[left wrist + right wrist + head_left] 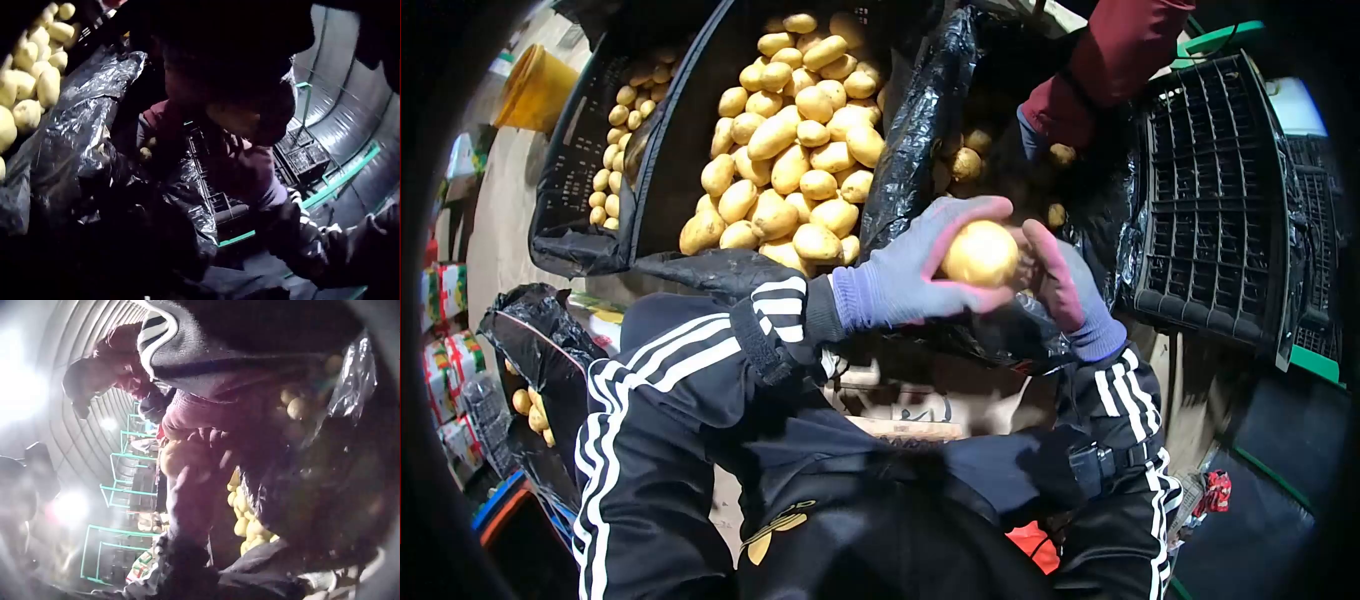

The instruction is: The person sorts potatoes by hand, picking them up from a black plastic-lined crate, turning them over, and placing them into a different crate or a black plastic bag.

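Observation:
In the head view my gloved left hand grips a large pale yellow potato, thumb below it and fingers around its upper side. Close by on the right, my gloved right hand has its pink palm side turned towards the potato, fingers extended. Both hands are above the near edge of a black plastic-lined crate with a few potatoes deep in its shade. The right wrist view shows the held potato between the two hands. Deep shadow hides most of the grip in the left wrist view.
A crate heaped with potatoes stands at the left, beside another with smaller potatoes. Another person's maroon sleeve reaches into the lined crate. An upended black crate is at the right, a yellow bucket far left.

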Action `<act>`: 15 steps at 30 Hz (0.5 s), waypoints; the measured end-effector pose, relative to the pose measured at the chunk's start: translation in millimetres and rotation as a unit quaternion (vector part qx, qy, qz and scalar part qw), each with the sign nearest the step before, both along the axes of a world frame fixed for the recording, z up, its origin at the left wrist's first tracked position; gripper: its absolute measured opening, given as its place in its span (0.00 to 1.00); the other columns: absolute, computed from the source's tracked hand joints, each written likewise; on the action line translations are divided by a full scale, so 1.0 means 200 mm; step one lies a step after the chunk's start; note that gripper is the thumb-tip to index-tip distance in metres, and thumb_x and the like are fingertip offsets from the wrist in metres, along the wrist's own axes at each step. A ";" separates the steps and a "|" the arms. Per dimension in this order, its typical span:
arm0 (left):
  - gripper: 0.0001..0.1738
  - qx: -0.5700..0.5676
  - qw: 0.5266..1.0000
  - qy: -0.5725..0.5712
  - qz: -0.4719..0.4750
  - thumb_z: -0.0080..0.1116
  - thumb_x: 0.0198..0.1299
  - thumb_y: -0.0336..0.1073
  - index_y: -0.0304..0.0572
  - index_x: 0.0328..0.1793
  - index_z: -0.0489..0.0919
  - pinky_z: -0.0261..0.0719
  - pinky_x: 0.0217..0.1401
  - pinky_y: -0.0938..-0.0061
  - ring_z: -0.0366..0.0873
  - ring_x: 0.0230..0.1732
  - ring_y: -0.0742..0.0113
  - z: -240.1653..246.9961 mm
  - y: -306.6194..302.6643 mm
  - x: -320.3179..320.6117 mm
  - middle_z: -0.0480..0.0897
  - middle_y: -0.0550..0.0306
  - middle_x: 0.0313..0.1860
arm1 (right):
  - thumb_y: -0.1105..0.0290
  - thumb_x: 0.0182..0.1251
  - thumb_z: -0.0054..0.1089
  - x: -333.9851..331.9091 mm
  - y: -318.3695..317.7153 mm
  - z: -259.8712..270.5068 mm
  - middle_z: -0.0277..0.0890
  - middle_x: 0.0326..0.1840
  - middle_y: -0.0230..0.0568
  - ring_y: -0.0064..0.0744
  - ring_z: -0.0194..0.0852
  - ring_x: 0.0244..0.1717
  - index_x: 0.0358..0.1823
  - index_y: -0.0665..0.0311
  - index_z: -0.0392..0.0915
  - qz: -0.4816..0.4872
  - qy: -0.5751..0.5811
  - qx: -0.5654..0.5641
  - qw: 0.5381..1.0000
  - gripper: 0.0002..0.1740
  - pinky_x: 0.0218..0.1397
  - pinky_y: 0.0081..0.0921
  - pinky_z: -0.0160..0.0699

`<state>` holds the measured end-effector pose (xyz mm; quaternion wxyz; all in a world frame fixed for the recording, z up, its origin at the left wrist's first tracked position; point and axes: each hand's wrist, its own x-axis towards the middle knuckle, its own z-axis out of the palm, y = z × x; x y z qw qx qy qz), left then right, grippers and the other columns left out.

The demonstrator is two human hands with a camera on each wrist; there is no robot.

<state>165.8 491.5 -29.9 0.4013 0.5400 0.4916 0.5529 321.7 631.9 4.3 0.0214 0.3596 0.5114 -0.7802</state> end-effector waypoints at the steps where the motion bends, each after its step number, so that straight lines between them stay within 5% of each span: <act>1: 0.43 -0.073 0.975 -0.210 -0.021 0.62 0.52 0.41 0.43 0.73 0.55 0.62 0.66 0.66 0.65 0.64 0.57 0.00 -0.02 0.00 0.65 0.49 0.65 | 0.54 0.70 0.45 0.00 0.08 -0.04 0.74 0.34 0.33 0.18 0.71 0.30 0.54 0.69 0.72 0.073 0.020 0.077 0.994 0.24 0.33 0.16 0.71; 3: 0.34 -0.135 0.903 -0.408 -0.022 0.48 0.64 0.47 0.42 0.72 0.54 0.74 0.56 0.66 0.75 0.53 0.59 0.04 -0.04 -0.03 0.71 0.47 0.58 | 0.52 0.66 0.52 0.15 0.27 -0.45 0.74 0.34 0.36 0.17 0.72 0.30 0.56 0.68 0.71 0.102 -0.087 0.261 0.956 0.27 0.33 0.15 0.70; 5: 0.33 -0.129 0.806 -0.574 -0.065 0.41 0.67 0.54 0.40 0.70 0.57 0.80 0.46 0.65 0.80 0.43 0.56 0.00 -0.08 -0.05 0.76 0.43 0.52 | 0.51 0.62 0.57 0.19 0.35 -0.51 0.75 0.35 0.42 0.19 0.75 0.32 0.58 0.68 0.69 0.262 -0.244 0.358 0.862 0.31 0.35 0.19 0.73; 7: 0.36 -0.133 0.784 -0.605 -0.043 0.31 0.68 0.59 0.32 0.65 0.63 0.82 0.36 0.65 0.82 0.32 0.53 0.03 -0.07 -0.08 0.80 0.39 0.44 | 0.45 0.52 0.59 0.35 0.51 -0.84 0.77 0.41 0.49 0.40 0.78 0.39 0.56 0.68 0.70 0.342 -0.229 0.442 0.797 0.38 0.43 0.31 0.74; 9: 0.37 -0.145 0.778 -0.609 -0.057 0.29 0.68 0.60 0.30 0.63 0.65 0.81 0.35 0.65 0.82 0.31 0.54 0.01 -0.07 -0.11 0.80 0.38 0.43 | 0.43 0.46 0.60 0.30 0.55 -0.87 0.76 0.44 0.50 0.44 0.75 0.47 0.52 0.67 0.73 0.450 -0.364 0.328 0.746 0.39 0.50 0.33 0.73; 11: 0.39 -0.152 0.779 -0.606 -0.045 0.27 0.67 0.61 0.30 0.63 0.66 0.81 0.34 0.65 0.82 0.32 0.53 0.01 -0.06 -0.14 0.80 0.38 0.43 | 0.43 0.44 0.63 0.29 0.56 -0.97 0.77 0.41 0.55 0.49 0.73 0.47 0.53 0.68 0.73 0.575 -0.276 0.490 0.594 0.40 0.50 0.37 0.72; 12: 0.40 -0.156 0.782 -0.602 -0.043 0.26 0.67 0.62 0.29 0.62 0.67 0.81 0.34 0.65 0.82 0.32 0.53 0.01 -0.05 -0.14 0.80 0.38 0.43 | 0.40 0.39 0.62 0.27 0.54 -0.97 0.77 0.41 0.56 0.53 0.70 0.51 0.52 0.67 0.75 0.565 -0.266 0.467 0.626 0.42 0.53 0.39 0.70; 15: 0.42 -0.183 0.743 -0.641 -0.055 0.24 0.66 0.64 0.28 0.60 0.69 0.80 0.35 0.64 0.82 0.33 0.52 -0.04 -0.02 -0.16 0.80 0.39 0.43 | 0.47 0.43 0.60 0.11 0.48 -0.97 0.78 0.47 0.51 0.50 0.75 0.49 0.52 0.63 0.75 0.712 -0.369 0.376 0.464 0.35 0.55 0.37 0.72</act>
